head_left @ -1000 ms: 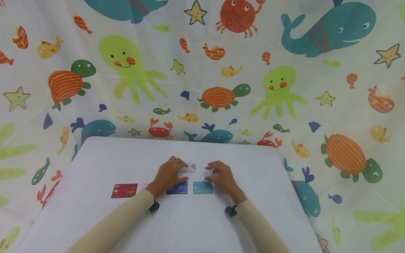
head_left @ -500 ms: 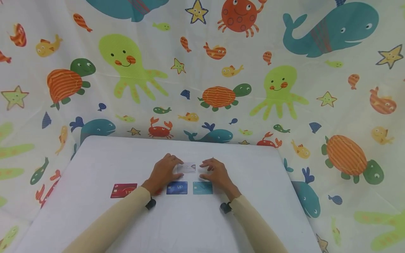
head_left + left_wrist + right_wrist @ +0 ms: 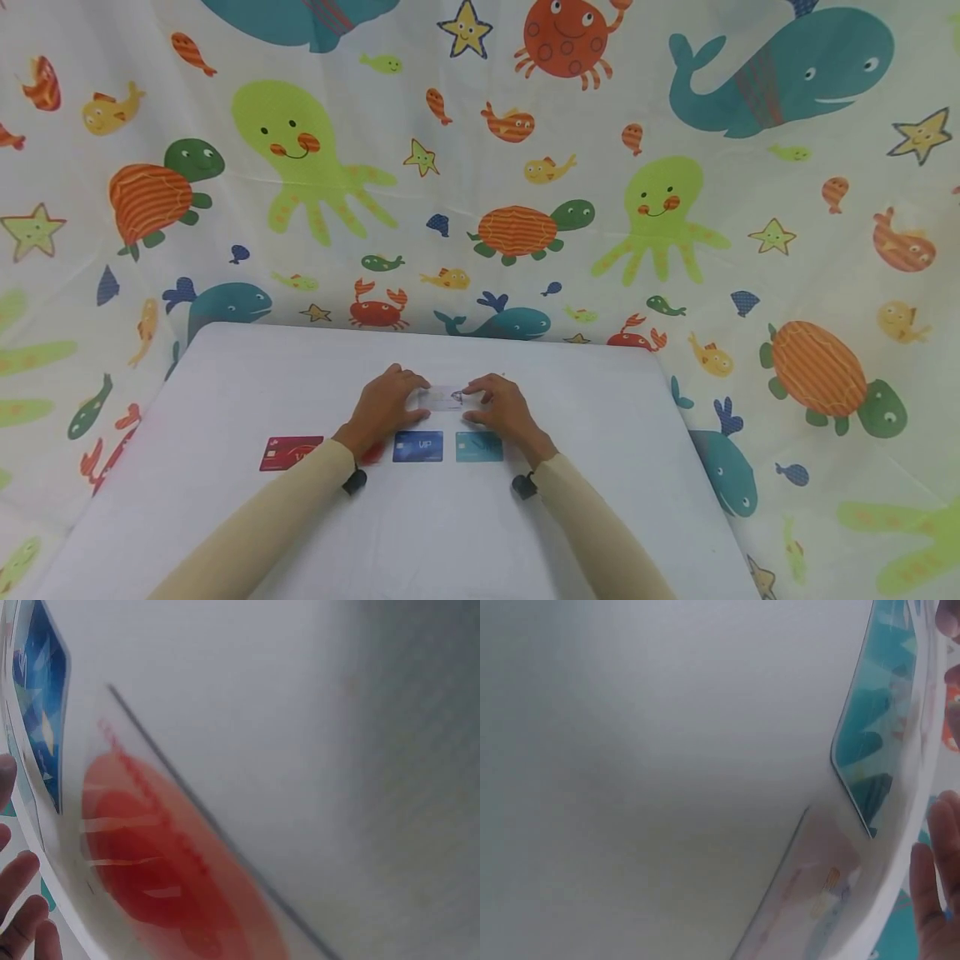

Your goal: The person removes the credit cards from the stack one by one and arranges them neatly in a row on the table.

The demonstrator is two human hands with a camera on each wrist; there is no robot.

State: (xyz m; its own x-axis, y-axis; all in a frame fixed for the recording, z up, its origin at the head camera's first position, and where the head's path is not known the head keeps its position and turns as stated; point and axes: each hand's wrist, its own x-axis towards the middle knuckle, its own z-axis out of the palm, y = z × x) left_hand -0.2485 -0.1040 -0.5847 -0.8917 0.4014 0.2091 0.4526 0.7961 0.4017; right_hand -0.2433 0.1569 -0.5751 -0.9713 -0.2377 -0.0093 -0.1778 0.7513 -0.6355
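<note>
A pale, nearly white card (image 3: 444, 400) with small dark print lies flat on the table, behind a row of cards. My left hand (image 3: 378, 407) pinches its left end, thumb at the near edge and fingertips at the far edge. At the right end my right hand (image 3: 510, 410) holds it in a matching way. Beneath the left wrist, a red-and-white card (image 3: 142, 855) is partly covered in the head view. A pale pinkish card (image 3: 802, 907) shows under the right wrist in that wrist's view; the arm hides it in the head view.
Nearer than the hands lie a blue VIP card (image 3: 417, 447) and a teal card (image 3: 478, 447). A red VIP card (image 3: 288, 452) sits farther left, partly behind the left sleeve. The white table (image 3: 450, 533) backs onto a curtain (image 3: 450, 183) printed with sea animals.
My left hand has drawn back leftward along the pale card, uncovering more of it. The right hand has moved left, from apart to the card's right end. The card has barely shifted.
</note>
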